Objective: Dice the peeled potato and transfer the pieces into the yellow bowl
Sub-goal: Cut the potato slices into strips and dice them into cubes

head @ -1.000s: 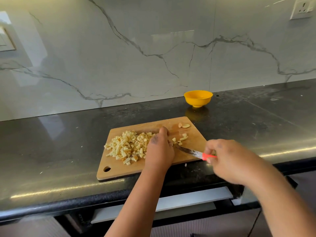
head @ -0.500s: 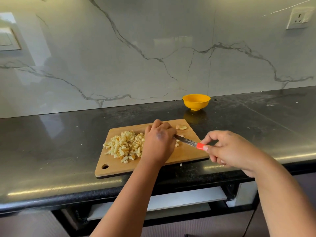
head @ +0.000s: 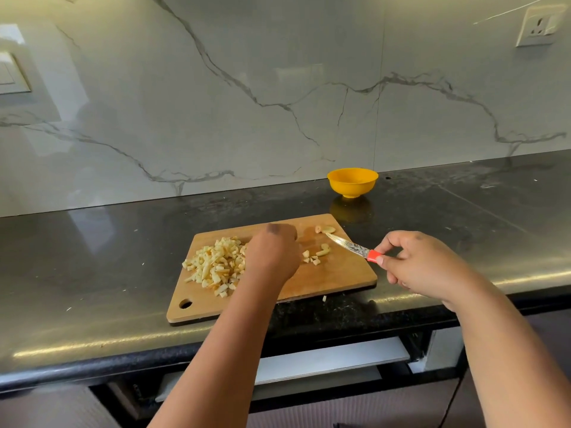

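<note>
A heap of diced potato (head: 216, 265) lies on the left half of the wooden cutting board (head: 340, 278). A few loose pieces (head: 316, 256) lie right of centre, and a larger slice (head: 324, 229) sits near the board's far right corner. My left hand (head: 273, 253) hovers over the board's middle with its fingers curled down, beside the heap; what it holds is hidden. My right hand (head: 421, 262) pinches the red handle of a small knife (head: 350, 246), whose tip touches the larger slice. The yellow bowl (head: 352, 181) stands empty behind the board, by the wall.
The board lies near the front edge of a dark stone counter (head: 92, 257), with a marble wall behind. One stray potato bit (head: 324, 298) lies on the counter just in front of the board. A wall socket (head: 539, 24) is at the upper right.
My right hand has swung the knife up so its tip reaches the slice at the far right corner. My left hand has shifted left, uncovering the loose pieces.
</note>
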Demonstrator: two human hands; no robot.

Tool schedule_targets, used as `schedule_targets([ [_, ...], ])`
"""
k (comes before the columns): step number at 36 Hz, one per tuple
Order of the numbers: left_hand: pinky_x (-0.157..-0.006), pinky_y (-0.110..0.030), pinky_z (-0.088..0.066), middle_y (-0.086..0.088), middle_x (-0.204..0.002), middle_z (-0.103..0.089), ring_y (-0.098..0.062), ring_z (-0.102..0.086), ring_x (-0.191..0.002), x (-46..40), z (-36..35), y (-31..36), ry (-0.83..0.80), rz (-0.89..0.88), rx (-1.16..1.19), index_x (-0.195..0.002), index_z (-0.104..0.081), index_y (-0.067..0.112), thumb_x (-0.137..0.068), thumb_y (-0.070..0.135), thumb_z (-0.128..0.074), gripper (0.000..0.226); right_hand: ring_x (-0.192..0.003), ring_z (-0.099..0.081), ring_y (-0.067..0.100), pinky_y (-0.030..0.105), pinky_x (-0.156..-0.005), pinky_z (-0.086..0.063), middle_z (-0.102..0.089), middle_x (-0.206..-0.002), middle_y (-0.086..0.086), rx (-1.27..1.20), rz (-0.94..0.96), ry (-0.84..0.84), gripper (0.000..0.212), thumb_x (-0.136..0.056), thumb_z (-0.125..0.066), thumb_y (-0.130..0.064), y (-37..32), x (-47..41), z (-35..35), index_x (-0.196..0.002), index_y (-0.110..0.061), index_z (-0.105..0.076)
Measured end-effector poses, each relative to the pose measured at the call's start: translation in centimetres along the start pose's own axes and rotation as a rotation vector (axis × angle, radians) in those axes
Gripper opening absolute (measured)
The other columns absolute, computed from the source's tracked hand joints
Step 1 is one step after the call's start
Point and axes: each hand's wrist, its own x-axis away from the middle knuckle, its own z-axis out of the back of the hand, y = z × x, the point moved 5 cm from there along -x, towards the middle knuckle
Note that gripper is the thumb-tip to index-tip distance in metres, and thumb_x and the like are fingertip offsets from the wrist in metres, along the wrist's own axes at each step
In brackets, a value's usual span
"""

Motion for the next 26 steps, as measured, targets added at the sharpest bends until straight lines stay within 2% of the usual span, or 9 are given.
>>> schedule_targets([
  [1,-0.063,-0.029,-0.049,-0.006,-0.099,-0.068,-0.021,-0.063,-0.083,-0.1,-0.2,0.7,-0.01,-0.057,0.041,-0.103,-0.067,0.013,-0.095,0.023,-0.056,0.017,-0.057,-0.056,0.011,0.028,-0.056,-0.043,-0.069,-0.064,-0.001,0.006,-0.001,0.002,0.007,-0.095,-0.06,-0.029,0.0,0.0,0.0,-0.089,-0.028,-0.062],
  [3,-0.08,-0.03,-0.05,-0.002,-0.115,-0.063,-0.02,-0.059,-0.1,-0.1,-1.1,2.3,-0.101,-0.179,0.079,-0.116,-0.064,0.017,-0.094,0.04,-0.061,0.032,-0.058,-0.057,0.012,0.028,-0.056,-0.044,-0.069,-0.065,-0.002,0.021,-0.003,0.005,0.008,-0.096,-0.059,-0.031,0.0,-0.1,-0.2,-0.089,-0.028,-0.062],
  [5,-0.092,-0.031,-0.047,-0.001,-0.123,-0.059,-0.019,-0.055,-0.11,0.0,-2.0,3.2,-0.175,-0.237,0.027,-0.123,-0.062,0.02,-0.093,0.045,-0.061,0.039,-0.06,-0.058,0.012,0.028,-0.056,-0.045,-0.069,-0.067,-0.002,0.04,-0.005,0.004,0.008,-0.096,-0.059,-0.032,-0.1,-0.2,-0.4,-0.09,-0.027,-0.061],
  [8,-0.087,-0.029,-0.051,-0.004,-0.116,-0.062,-0.017,-0.057,-0.099,0.0,-2.6,2.9,-0.164,-0.187,0.033,-0.112,-0.064,0.017,-0.098,0.03,-0.055,0.021,-0.058,-0.058,0.011,0.025,-0.053,-0.043,-0.069,-0.069,-0.003,0.065,-0.006,0.01,0.008,-0.096,-0.058,-0.031,-0.2,-0.2,-0.6,-0.09,-0.027,-0.061],
  [10,-0.081,-0.029,-0.054,-0.004,-0.11,-0.063,-0.017,-0.058,-0.092,0.0,-2.5,1.8,-0.114,-0.121,0.018,-0.109,-0.063,0.015,-0.1,0.019,-0.049,0.017,-0.056,-0.056,0.012,0.025,-0.05,-0.042,-0.069,-0.073,-0.001,0.086,-0.003,0.017,0.007,-0.096,-0.058,-0.031,-0.3,-0.2,-0.7,-0.091,-0.028,-0.061],
  [14,-0.083,-0.035,-0.054,-0.01,-0.109,-0.06,-0.024,-0.054,-0.101,0.2,-1.8,-0.4,0.009,0.011,-0.066,-0.106,-0.064,0.01,-0.096,0.005,-0.043,0.024,-0.061,-0.057,0.014,0.024,-0.05,-0.042,-0.066,-0.081,-0.002,0.165,0.025,0.033,0.005,-0.097,-0.056,-0.03,-0.8,0.1,-0.7,-0.095,-0.027,-0.06],
  [18,-0.081,-0.035,-0.051,-0.004,-0.106,-0.063,-0.024,-0.054,-0.104,-0.1,-1.4,0.1,0.07,-0.035,0.031,-0.102,-0.068,0.015,-0.094,0.012,-0.047,0.023,-0.065,-0.059,0.013,0.021,-0.05,-0.039,-0.064,-0.082,-0.003,0.206,0.053,0.033,0.002,-0.097,-0.057,-0.028,-1.5,0.5,-0.8,-0.097,-0.028,-0.059],
  [22,-0.088,-0.034,-0.052,0.0,-0.113,-0.064,-0.02,-0.057,-0.106,-0.7,-2.4,2.4,-0.046,-0.119,0.054,-0.114,-0.068,0.02,-0.095,0.035,-0.059,0.025,-0.064,-0.054,0.007,0.017,-0.046,-0.032,-0.063,-0.085,-0.004,0.246,0.072,0.054,0.005,-0.098,-0.056,-0.023,-2.0,0.8,-0.8,-0.1,-0.027,-0.058],
  [26,-0.079,-0.028,-0.051,-0.003,-0.108,-0.066,-0.017,-0.06,-0.094,-1.0,-3.2,3.6,-0.114,-0.134,0.083,-0.108,-0.069,0.016,-0.097,0.029,-0.059,0.02,-0.058,-0.047,0.005,0.015,-0.042,-0.027,-0.058,-0.085,-0.005,0.301,0.081,0.095,0.006,-0.098,-0.055,-0.023,-2.2,1.1,-0.7,-0.102,-0.025,-0.059],
])
